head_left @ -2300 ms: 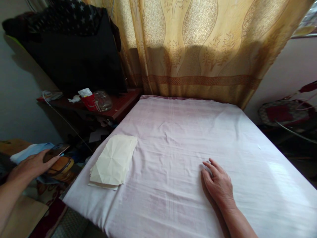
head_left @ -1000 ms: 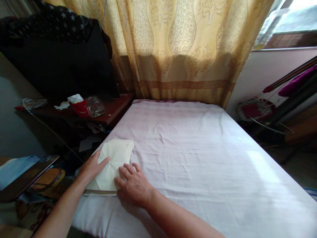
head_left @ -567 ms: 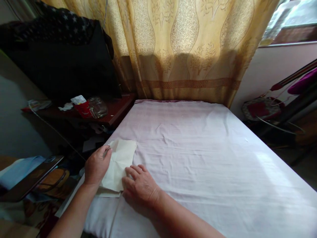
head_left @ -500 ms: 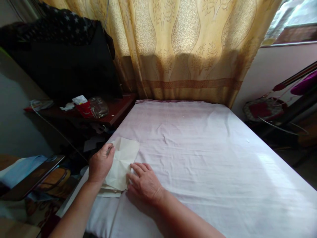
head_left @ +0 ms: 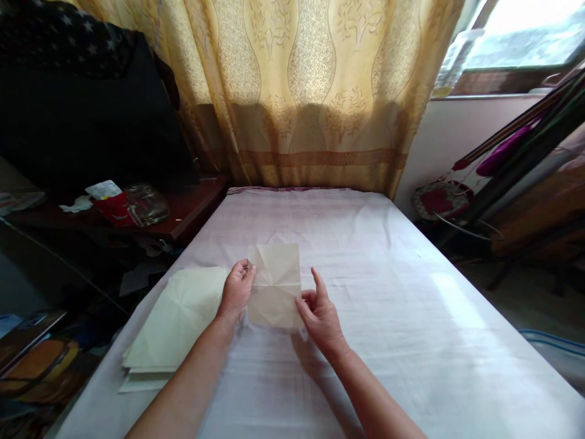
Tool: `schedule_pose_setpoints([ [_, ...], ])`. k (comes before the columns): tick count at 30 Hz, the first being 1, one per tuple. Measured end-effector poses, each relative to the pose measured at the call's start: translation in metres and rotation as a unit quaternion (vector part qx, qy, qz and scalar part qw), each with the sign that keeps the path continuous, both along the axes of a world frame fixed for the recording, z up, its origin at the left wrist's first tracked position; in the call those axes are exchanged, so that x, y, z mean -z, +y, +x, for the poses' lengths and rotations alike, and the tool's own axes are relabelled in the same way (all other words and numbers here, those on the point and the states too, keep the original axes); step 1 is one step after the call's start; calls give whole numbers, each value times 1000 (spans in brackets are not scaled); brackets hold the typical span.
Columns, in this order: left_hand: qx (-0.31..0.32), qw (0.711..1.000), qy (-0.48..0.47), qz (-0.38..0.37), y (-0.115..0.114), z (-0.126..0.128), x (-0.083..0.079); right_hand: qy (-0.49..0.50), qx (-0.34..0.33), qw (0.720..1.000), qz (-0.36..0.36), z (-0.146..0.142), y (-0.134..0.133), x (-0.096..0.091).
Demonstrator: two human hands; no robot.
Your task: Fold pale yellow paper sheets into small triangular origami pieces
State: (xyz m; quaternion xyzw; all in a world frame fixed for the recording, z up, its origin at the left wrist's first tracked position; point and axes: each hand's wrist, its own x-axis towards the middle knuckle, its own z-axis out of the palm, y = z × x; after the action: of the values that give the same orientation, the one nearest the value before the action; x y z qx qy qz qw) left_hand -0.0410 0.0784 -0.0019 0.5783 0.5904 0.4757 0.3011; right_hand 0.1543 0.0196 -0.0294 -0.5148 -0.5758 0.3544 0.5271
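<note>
A creased square sheet of paper (head_left: 275, 286) is held up over the bed, with fold lines meeting near its middle. My left hand (head_left: 237, 289) pinches its left edge between thumb and fingers. On the right edge, my right hand (head_left: 321, 314) grips low down with the thumb and curled fingers, while its index finger points up, away from the sheet. To the left lies a stack of pale, creased paper sheets (head_left: 178, 314), partly covered by my left forearm.
The bed's pale sheet (head_left: 388, 317) spreads beneath my hands. Left of it, a dark red desk (head_left: 183, 222) bears a glass mug (head_left: 147, 204), a red container (head_left: 114, 208) and a large black screen (head_left: 91, 128). A yellow curtain (head_left: 311, 79) hangs behind; a bag (head_left: 441, 198) is at right.
My hands have lifted a sheet off the stack and carried it right, to the middle of the bed. The view has turned rightward. My right hand now grips the sheet's edge.
</note>
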Motion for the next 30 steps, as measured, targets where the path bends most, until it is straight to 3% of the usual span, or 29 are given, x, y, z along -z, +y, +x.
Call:
schedule_pose_setpoints([
  [4,54,998,6,3,-2,27,15,-86,85,992,-33,45,-4,-2],
  [8,136,988,69,37,-24,34,17,-159,80,981,-80,76,-9,0],
  [10,285,928,228,78,-37,34,15,-170,57,980,-87,85,-12,3],
  [13,386,842,372,59,-53,34,11,-168,10,984,-53,93,-17,7],
  [15,401,817,413,33,-58,35,10,-171,-16,985,-18,98,-21,9],
  [18,395,810,432,31,-60,37,12,-215,-47,975,37,105,-24,8],
  [26,365,822,426,92,-61,37,17,-469,-50,873,122,105,-22,0],
  [30,362,821,428,107,-61,34,18,-495,-112,855,111,104,-25,-4],
])
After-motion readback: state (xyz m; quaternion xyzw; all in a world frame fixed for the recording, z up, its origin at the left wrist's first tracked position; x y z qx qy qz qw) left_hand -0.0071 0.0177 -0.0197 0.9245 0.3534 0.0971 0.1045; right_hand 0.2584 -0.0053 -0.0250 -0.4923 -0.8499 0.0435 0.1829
